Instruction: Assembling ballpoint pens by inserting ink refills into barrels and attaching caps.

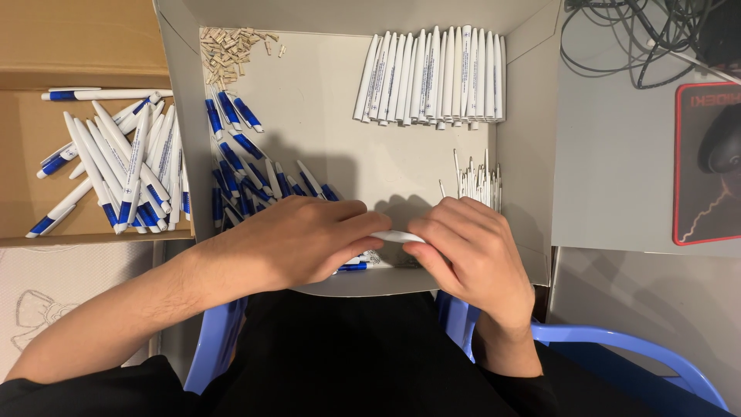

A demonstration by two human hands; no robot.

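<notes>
My left hand (297,241) and my right hand (467,251) meet over the near edge of a shallow grey cardboard box (525,116). Together they grip one white pen barrel (395,236), which shows only between the fingertips. Just beyond my left hand lies a heap of blue pen pieces (247,174). A row of white pen barrels (436,77) lies at the box's far right. Thin white refills (478,181) are bunched close to my right hand. Small tan bits (228,50) are piled in the far left corner.
A brown cardboard box (23,131) at the left holds several finished white-and-blue pens (127,166). On the grey table at the right are a black-and-red mouse pad (704,166), a dark mouse and tangled cables (641,38). A blue plastic chair (617,344) is beneath me.
</notes>
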